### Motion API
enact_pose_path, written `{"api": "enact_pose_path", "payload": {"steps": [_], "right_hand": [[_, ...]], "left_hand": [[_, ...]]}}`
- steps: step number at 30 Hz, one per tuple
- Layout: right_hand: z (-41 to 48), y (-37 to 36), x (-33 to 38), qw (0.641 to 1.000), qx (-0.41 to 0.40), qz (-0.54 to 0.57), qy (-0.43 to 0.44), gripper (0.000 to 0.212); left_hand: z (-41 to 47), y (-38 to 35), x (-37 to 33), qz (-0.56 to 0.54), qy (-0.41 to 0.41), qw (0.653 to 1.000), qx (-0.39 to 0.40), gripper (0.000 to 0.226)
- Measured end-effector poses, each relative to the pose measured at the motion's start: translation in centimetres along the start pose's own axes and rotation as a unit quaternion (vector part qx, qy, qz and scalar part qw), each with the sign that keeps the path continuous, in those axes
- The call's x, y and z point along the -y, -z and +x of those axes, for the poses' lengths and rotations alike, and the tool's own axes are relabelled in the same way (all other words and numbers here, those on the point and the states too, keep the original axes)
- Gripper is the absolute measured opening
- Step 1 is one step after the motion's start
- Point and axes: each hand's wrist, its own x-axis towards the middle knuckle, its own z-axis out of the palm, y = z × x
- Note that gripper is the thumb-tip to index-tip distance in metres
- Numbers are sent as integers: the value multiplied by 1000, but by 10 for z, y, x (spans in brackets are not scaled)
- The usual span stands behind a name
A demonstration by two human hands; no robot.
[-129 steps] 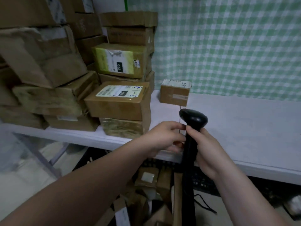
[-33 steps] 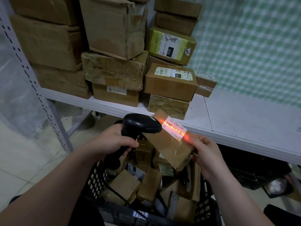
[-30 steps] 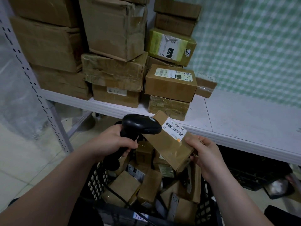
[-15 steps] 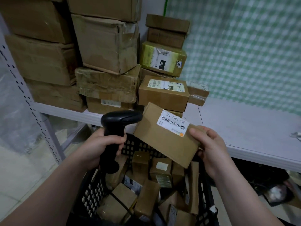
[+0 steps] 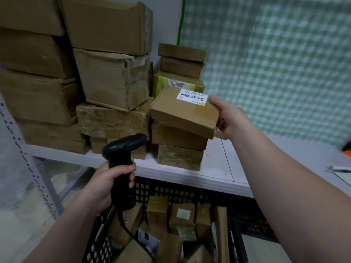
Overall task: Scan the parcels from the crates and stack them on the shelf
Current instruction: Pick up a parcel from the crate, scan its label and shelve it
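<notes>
White shelf (image 5: 218, 168) ahead, stacking under way: the right hand (image 5: 230, 118) has its fingers (image 5: 220, 123) gripping the parcel (image 5: 184, 112), tilted atop the short stack (image 5: 178, 137), while the left hand (image 5: 106, 185) grips the scanner (image 5: 123, 149); next, I'd guess, settle it flat and release.

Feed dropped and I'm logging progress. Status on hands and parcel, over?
Left hand grips scanner. Right hand holds labelled parcel, tilted over the shelf stack, not released. Nothing blocking that spot.
</notes>
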Motion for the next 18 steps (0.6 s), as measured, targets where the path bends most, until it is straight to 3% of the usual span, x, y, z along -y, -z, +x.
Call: {"api": "enact_pose_path", "payload": {"steps": [3,5,7,12,18], "right_hand": [[10,-7,4,1000,-18,-11,-2,31],[12,-8,1,999,-18,-30,20,41],[14,-7,-8,990,-15,-119,76,59],[9,-9,-26,934,70,-294,191,64],[14,-9,-31,908,-18,-347,234,51]], "left_hand": [[2,-1,-1,3,5,1000,-3,67],[4,-1,-2,3,4,1000,-6,68],[4,-2,-1,-2,5,1000,-1,60],[3,-7,1,19,18,1000,8,41],[1,-9,2,36,23,999,-2,35]]}}
